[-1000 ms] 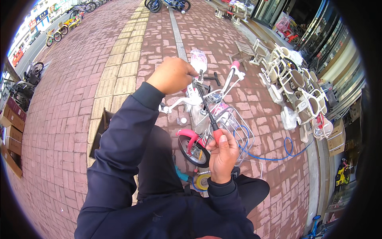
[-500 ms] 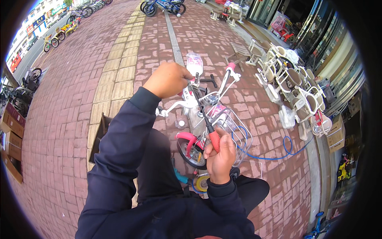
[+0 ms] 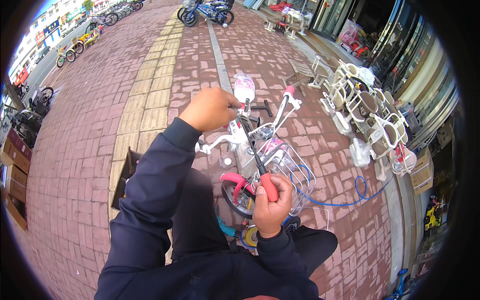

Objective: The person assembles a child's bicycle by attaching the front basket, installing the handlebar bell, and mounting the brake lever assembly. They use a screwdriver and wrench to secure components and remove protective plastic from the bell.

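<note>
My right hand grips the red handle of a screwdriver, its dark shaft slanting up and left to the bike's metal fittings. My left hand is closed in a pinch at those fittings, near the screwdriver's tip; what its fingers hold is hidden. Before me is a small white and pink children's bike, with a pink mudguard, a front wheel and a white wire basket. A plastic-wrapped white and pink saddle is just beyond my left hand.
An open box stands left of my knee. A blue hose curls across the brick paving at right. Several white child seats are piled by the shopfront. Cardboard boxes stand far left, and bikes are parked ahead.
My right fingers have closed more around the screwdriver handle, and the hand now sits slightly lower in view. My left hand stays at the fittings. The whole view has shifted a little.
</note>
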The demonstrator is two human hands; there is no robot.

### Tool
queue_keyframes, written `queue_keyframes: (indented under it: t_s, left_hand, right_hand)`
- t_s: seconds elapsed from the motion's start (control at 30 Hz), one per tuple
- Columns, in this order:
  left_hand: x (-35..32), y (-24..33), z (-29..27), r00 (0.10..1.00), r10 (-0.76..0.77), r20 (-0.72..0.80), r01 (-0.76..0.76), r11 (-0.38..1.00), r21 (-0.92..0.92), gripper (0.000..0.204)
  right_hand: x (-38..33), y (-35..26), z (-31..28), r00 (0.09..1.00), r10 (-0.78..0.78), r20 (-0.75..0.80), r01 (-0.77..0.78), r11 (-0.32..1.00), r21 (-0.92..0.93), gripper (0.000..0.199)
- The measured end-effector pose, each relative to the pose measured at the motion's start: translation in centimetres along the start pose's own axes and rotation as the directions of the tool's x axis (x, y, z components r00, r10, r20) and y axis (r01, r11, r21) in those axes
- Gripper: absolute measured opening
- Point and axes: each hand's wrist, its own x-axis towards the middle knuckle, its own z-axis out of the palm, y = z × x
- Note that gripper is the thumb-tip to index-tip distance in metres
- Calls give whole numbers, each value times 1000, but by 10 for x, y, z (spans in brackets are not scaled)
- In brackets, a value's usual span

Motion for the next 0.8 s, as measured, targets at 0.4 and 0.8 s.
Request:
queue_keyframes:
  t_s: [0.4, 0.8]
  left_hand:
    - [-1, 1, -1, 998, -40, 45, 41, 999, -11, 32]
    - [-1, 2, -4, 996, -54, 73, 57, 998, -40, 29]
  right_hand:
    - [10, -9, 8, 959, -283, 17, 276, 917, -289, 30]
    - [15, -7, -3, 974, -222, 36, 221, 919, -327, 43]
